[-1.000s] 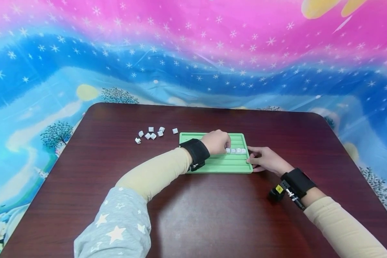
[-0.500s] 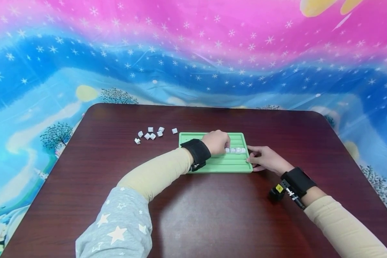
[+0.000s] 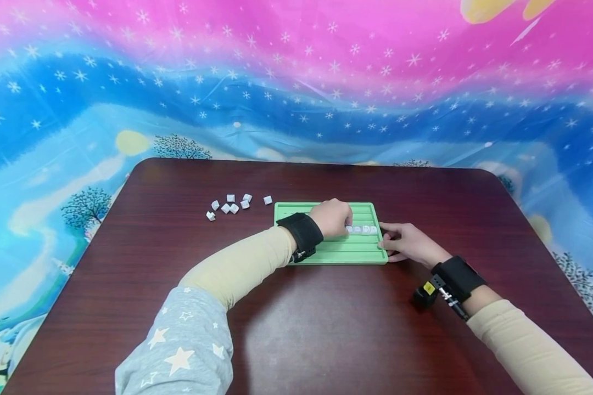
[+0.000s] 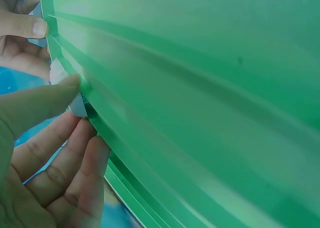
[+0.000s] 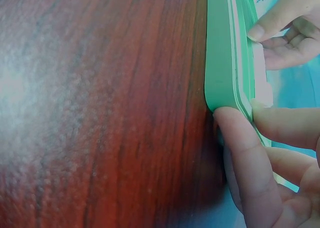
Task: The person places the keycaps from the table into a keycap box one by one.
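Note:
My left hand [image 3: 330, 218] is over the light green tray [image 3: 336, 255], pinching a small white tile [image 4: 79, 108] between thumb and fingers, as the left wrist view shows. That tile is at the left end of a short row of white tiles [image 3: 365, 230] in one of the tray's grooves. At the tray's right edge, my right hand [image 3: 411, 241] grips the rim, thumb on top and fingers along the outer side. In the right wrist view, the tray's corner [image 5: 220, 83] meets a finger of this hand. The left hand and forearm hide part of the tray's left half.
Several loose white tiles [image 3: 234, 208] lie scattered on the dark wooden table [image 3: 296, 329], left of the tray. One single tile [image 3: 268, 200] sits close to the tray's far left corner. A patterned cloth [image 3: 296, 109] hangs behind the table's far edge.

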{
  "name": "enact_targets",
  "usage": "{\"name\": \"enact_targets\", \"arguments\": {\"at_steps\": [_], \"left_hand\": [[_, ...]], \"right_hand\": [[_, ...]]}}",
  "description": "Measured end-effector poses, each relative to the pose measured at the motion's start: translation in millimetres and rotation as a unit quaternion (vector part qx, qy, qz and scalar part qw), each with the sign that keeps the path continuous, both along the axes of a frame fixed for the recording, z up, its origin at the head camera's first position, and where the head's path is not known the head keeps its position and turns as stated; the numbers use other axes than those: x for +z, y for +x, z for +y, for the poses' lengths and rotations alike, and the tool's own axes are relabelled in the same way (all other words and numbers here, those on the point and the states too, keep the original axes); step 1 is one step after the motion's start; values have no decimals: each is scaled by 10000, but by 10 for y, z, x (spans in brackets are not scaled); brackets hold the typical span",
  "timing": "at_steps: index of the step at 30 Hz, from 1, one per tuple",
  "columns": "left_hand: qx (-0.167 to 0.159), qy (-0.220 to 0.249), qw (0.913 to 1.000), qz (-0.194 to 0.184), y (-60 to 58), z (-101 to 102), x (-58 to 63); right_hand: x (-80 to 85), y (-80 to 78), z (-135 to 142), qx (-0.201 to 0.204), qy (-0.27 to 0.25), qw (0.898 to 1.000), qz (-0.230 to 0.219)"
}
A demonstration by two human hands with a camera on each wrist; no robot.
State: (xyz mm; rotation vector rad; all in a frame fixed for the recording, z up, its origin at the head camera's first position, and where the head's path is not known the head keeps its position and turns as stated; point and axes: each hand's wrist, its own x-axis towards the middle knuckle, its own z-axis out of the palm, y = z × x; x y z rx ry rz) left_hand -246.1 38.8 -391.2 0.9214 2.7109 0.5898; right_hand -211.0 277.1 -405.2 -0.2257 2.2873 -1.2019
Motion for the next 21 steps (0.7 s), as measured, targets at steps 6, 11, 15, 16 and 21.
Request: {"name": "enact_targets", "arguments": {"at_steps": [6, 11, 15, 16, 21], "left_hand": [[43, -35, 10000, 5, -2, 12, -7], [43, -22, 10000, -25, 9, 22, -9], [29, 9, 10000, -18, 18, 26, 1], [34, 6, 10000, -1, 18, 26, 2], [7, 6, 10000, 36, 22, 19, -5]], "right_hand": [[-4, -3, 7, -8, 15, 10000, 14], [-12, 2, 14, -35, 68, 10000, 14], [-13, -1, 18, -80, 89, 9999, 10], [-12, -1, 18, -80, 84, 9999, 10], [-14, -4, 12, -86, 96, 9999, 6]]}}
